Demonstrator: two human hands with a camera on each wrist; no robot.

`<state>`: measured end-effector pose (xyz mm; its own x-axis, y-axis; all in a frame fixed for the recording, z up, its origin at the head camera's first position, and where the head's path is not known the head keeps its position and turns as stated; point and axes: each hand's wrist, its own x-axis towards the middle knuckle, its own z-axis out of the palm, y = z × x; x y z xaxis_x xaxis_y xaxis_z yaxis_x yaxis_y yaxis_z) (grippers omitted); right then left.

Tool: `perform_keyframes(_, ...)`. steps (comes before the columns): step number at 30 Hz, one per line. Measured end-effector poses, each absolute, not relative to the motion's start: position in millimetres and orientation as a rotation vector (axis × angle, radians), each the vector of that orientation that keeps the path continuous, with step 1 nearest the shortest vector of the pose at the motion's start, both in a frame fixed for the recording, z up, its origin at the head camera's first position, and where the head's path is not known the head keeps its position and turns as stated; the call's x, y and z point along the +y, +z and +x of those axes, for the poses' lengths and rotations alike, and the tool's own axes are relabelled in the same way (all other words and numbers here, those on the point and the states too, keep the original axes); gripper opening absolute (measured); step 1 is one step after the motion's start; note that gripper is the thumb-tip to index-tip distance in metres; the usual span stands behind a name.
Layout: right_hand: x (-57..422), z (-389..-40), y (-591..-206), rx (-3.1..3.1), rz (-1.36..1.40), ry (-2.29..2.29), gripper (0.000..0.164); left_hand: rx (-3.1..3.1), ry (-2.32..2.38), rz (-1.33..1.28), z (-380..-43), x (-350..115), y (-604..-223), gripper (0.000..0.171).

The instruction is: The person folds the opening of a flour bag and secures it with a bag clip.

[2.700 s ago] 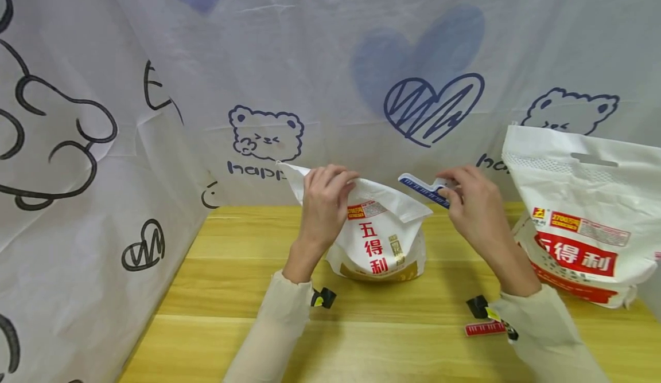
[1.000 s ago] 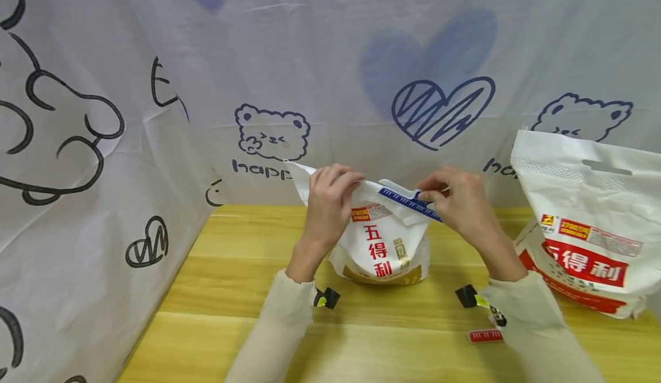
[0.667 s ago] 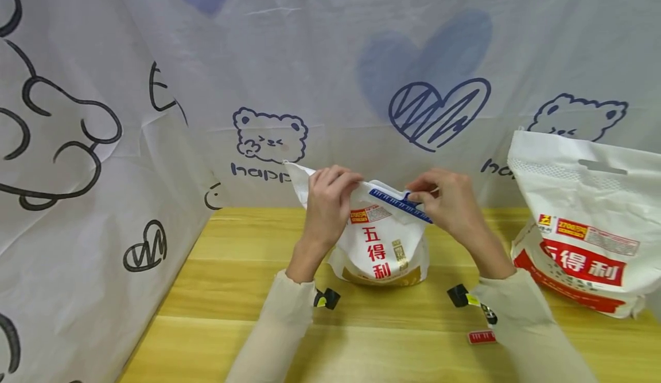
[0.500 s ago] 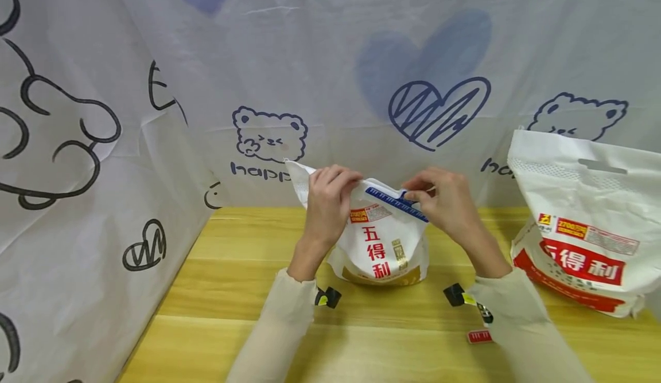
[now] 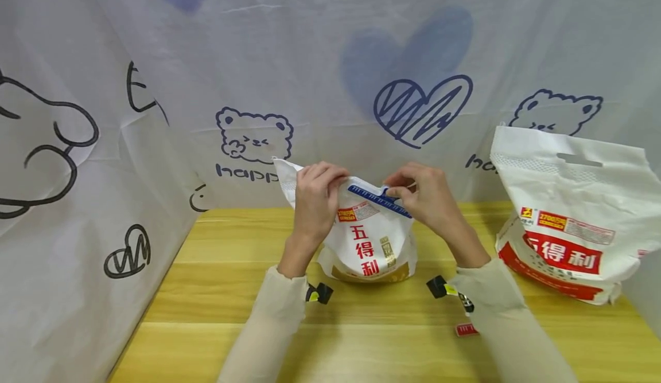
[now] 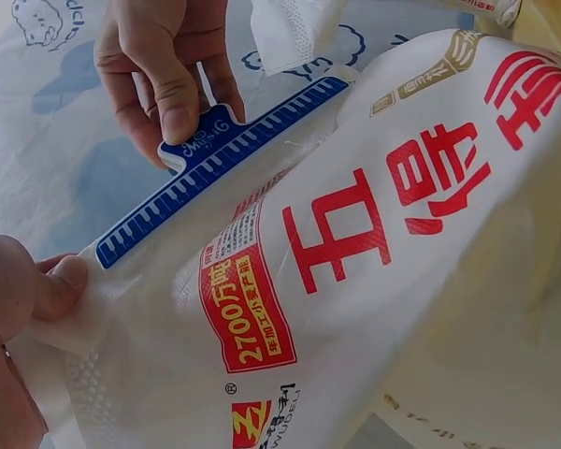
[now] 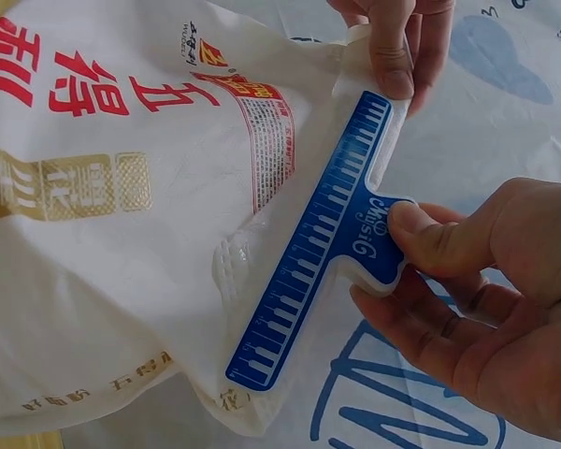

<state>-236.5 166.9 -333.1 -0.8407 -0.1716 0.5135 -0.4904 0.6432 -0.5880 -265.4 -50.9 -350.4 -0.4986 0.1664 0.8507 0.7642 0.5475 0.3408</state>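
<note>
A white flour bag (image 5: 361,239) with red characters stands on the wooden table, its top edge folded over. My left hand (image 5: 316,199) pinches that folded top on the left side, thumb in front. Across the right part of the fold sits a blue clip (image 7: 309,243) with a piano-key pattern and a white back. My right hand (image 5: 426,196) pinches the clip's handle tab between thumb and fingers. In the left wrist view the clip's near end lies close to the left thumb (image 6: 67,281).
A second, larger white flour bag (image 5: 573,222) with a handle slot stands at the right. A small red piano-key clip (image 5: 467,329) lies on the table (image 5: 382,343) near the right sleeve. A patterned white cloth (image 5: 320,73) hangs behind and at the left.
My right hand has brought the blue clip leftward from beside the bag onto its folded top edge. My left hand has kept its pinch on the bag. The head view has shifted slightly.
</note>
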Motion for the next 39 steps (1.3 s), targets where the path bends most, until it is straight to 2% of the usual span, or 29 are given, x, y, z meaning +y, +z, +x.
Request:
perform_keyframes(28,169.5,-234.6,-337.3,-2.494,0.539,1.126,0.024,-2.010,-0.921,-0.719,-262.8,-50.2,-349.5,0.006)
perform_keyframes(39,171.7,-230.1,-350.7,-2.382,0.588,1.209,0.027,-2.018,-0.891,-0.789,-259.3,-56.2,-349.2,0.010)
